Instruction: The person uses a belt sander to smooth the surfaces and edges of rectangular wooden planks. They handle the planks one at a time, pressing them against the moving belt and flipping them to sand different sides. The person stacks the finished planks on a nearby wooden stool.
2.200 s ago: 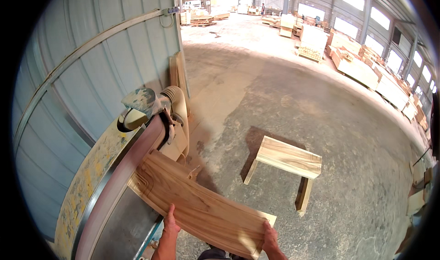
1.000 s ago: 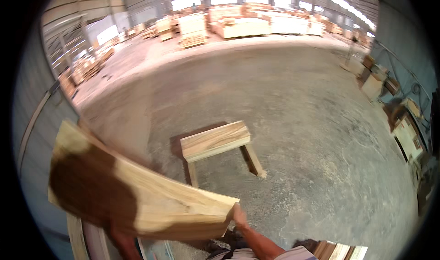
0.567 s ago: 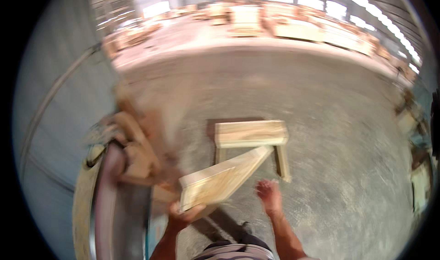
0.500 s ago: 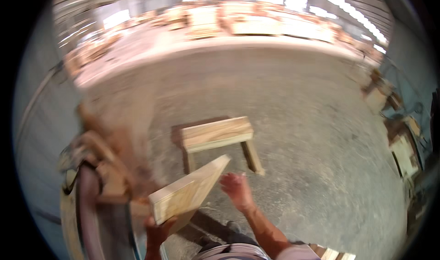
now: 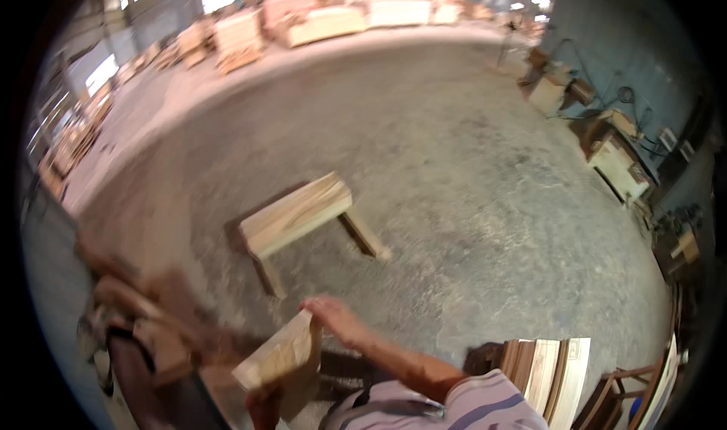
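A thick pale wooden board [image 5: 282, 353] is held at a slant in front of my body, at the lower left. My left hand [image 5: 263, 406] grips its near lower end from beneath. At the far upper corner my right hand [image 5: 330, 314] is closed over the board's edge, with the fingertips partly hidden. Beyond the board, a low wooden stand [image 5: 299, 212] with a plank top and splayed legs rests on the concrete floor.
A machine with a dark belt [image 5: 136, 365] and brown wooden parts [image 5: 155, 309] stands close on the left. Several wooden boards [image 5: 551, 377] are stacked at my right, beside a wooden frame [image 5: 617, 388]. A pale cabinet [image 5: 617, 168] stands by the right wall; timber stacks [image 5: 322, 27] line the back.
The view has swung to the right. My right hand, free in the air before, has come onto the board's far end. The left hand has kept hold of the board.
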A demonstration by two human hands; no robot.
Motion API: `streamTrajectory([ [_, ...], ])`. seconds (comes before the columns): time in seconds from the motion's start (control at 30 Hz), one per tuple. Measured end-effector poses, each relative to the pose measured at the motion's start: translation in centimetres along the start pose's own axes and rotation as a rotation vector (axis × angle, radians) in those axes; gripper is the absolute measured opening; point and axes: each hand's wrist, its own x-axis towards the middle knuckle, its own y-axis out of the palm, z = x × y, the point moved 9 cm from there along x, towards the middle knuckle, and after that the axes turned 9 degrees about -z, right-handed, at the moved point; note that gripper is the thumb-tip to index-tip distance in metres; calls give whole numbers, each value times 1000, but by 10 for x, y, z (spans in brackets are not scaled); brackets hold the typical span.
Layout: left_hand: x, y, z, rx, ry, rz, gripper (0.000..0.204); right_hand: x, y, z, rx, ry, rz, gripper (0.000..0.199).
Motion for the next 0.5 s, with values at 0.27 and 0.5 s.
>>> streamTrajectory([
  [0.27,-5,30,-17,-118,-142,94,29,-22,-36,7,418,278,-180,50],
  [0.5,-3,35,-22,-151,-148,87,30,-25,-44,12,501,238,-172,48],
])
